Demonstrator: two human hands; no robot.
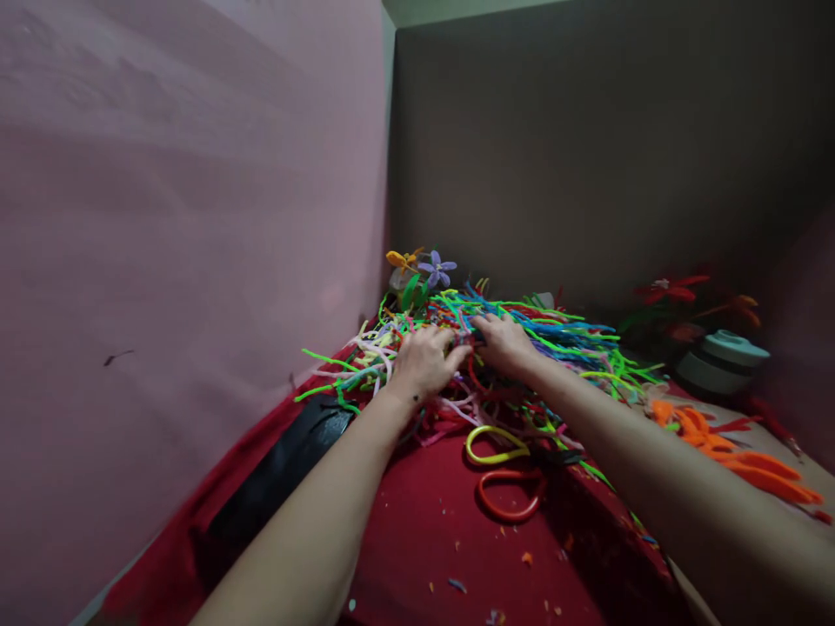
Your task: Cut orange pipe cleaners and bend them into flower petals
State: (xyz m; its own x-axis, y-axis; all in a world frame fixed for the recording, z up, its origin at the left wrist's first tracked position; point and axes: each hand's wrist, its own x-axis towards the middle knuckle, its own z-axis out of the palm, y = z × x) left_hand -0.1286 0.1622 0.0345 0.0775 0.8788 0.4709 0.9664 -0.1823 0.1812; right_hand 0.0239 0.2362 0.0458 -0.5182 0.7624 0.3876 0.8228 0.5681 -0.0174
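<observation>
A large tangled pile of multicoloured pipe cleaners (554, 329) lies on a red cloth (417, 530). My left hand (427, 358) rests palm down on the middle of the pile, its thumb stretched out away from the fingers. Just right of it, my right hand (504, 342) reaches into the pile with bent fingers around some pipe cleaners; its fingertips are partly hidden. Scissors with one yellow handle loop (497, 445) and one red handle loop (512, 497) lie in front of the hands, their blades not clearly visible.
A long black box (280, 461) lies beside my left forearm. Purple and yellow pipe-cleaner flowers (437, 268) stand behind the pile. On the right are orange fuzzy pieces (737, 452), a pale-lidded round container (724, 361) and red flowers (675, 289). Small scraps dot the cloth. Walls rise left and behind.
</observation>
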